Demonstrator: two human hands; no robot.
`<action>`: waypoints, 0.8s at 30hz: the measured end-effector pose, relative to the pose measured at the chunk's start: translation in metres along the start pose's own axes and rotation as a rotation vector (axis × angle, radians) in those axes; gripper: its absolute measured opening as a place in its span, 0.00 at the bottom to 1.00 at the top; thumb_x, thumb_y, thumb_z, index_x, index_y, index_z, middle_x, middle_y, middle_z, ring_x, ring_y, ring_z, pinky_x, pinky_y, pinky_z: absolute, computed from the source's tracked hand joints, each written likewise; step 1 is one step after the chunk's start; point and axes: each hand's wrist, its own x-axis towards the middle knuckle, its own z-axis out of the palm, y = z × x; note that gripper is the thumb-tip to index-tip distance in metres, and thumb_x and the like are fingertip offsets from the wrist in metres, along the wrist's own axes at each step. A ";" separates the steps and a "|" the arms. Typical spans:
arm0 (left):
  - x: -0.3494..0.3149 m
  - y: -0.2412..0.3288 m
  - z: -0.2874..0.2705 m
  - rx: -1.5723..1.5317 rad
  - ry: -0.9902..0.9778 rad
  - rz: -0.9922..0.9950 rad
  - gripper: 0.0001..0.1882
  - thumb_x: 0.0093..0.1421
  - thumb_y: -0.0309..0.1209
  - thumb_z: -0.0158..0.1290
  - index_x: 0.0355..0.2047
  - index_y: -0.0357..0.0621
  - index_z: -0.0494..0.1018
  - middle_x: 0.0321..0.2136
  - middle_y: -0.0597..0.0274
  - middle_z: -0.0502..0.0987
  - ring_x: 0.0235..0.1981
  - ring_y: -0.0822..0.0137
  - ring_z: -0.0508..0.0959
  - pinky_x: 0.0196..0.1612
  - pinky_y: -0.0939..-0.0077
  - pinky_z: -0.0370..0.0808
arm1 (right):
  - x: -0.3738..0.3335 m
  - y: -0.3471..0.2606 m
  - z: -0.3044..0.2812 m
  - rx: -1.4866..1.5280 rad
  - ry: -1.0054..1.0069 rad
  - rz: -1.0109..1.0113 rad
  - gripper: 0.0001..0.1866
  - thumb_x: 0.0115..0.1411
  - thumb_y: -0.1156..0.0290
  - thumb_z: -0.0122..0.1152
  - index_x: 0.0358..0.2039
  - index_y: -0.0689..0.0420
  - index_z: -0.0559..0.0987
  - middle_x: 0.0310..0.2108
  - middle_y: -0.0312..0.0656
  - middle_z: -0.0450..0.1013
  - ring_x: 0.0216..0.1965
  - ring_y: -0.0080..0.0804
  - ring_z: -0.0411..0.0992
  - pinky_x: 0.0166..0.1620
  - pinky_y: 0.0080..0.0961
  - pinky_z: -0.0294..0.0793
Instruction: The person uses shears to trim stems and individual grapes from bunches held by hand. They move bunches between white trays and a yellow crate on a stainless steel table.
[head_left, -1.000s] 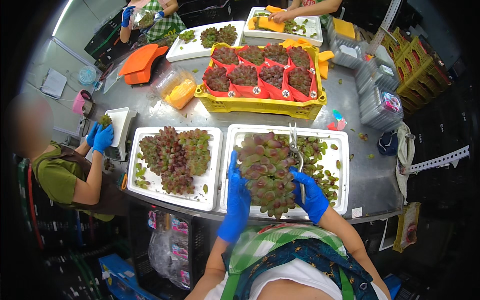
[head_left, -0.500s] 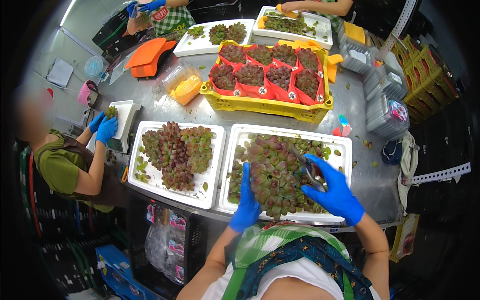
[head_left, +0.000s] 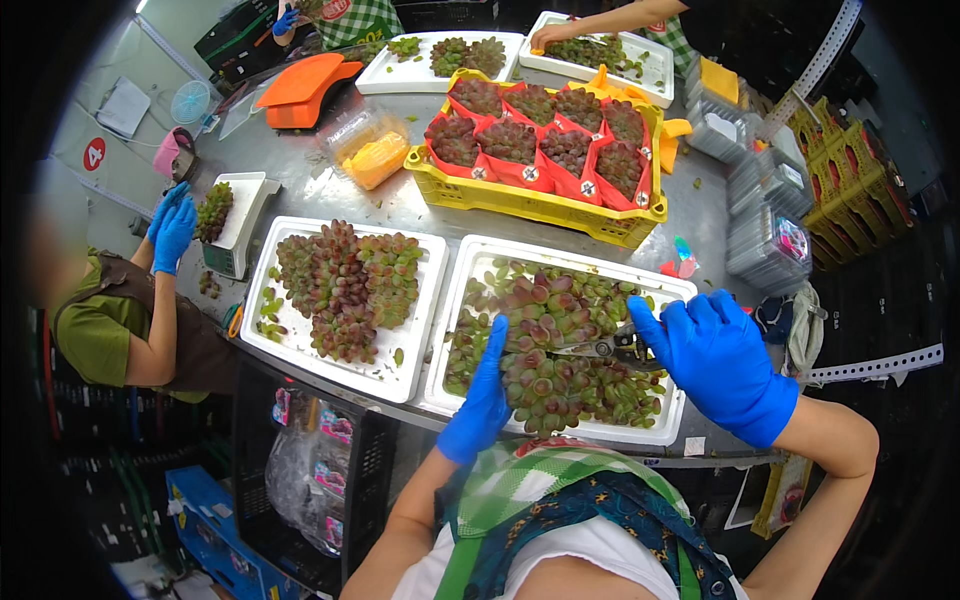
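My left hand, in a blue glove, grips the near left side of a green-purple grape bunch; its thumb points up along the fruit and its other fingers are mostly hidden. In my blue-gloved right hand is a pair of snips, held from the right with blades pointing left into the bunch. Loose grapes and more of the fruit lie beneath, in a white tray. Left of it stands a second white tray with several bunches and loose grapes.
Behind the trays stands a yellow crate of red-wrapped bunches. Stacked clear boxes line the right. At left, a co-worker's gloved hands are beside a scale bearing a bunch. An orange scoop-shaped piece lies farther back.
My right hand has swung right and turned over, bringing the snips' blades level into the bunch. The bunch sits lower in the tray. The co-worker's hands have left the bunch on the scale.
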 end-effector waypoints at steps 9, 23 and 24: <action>-0.007 -0.002 0.003 0.145 0.173 -0.029 0.30 0.62 0.50 0.33 0.59 0.48 0.49 0.53 0.55 0.62 0.53 0.63 0.65 0.54 0.64 0.66 | 0.001 -0.017 -0.014 -0.148 -0.055 -0.025 0.21 0.51 0.73 0.47 0.48 0.63 0.68 0.22 0.40 0.63 0.27 0.34 0.65 0.38 0.31 0.64; -0.003 -0.011 -0.003 0.153 0.199 -0.092 0.34 0.59 0.56 0.34 0.58 0.47 0.52 0.54 0.56 0.61 0.53 0.62 0.66 0.54 0.63 0.65 | -0.002 -0.022 -0.018 -0.248 -0.040 -0.097 0.20 0.53 0.72 0.46 0.47 0.65 0.69 0.24 0.46 0.67 0.28 0.39 0.67 0.35 0.34 0.68; -0.004 -0.010 0.002 0.161 0.204 -0.100 0.34 0.59 0.56 0.34 0.58 0.46 0.51 0.54 0.55 0.61 0.53 0.62 0.66 0.54 0.63 0.65 | -0.002 -0.023 -0.018 -0.258 -0.039 -0.105 0.20 0.53 0.72 0.47 0.47 0.65 0.69 0.24 0.47 0.67 0.28 0.39 0.67 0.35 0.34 0.68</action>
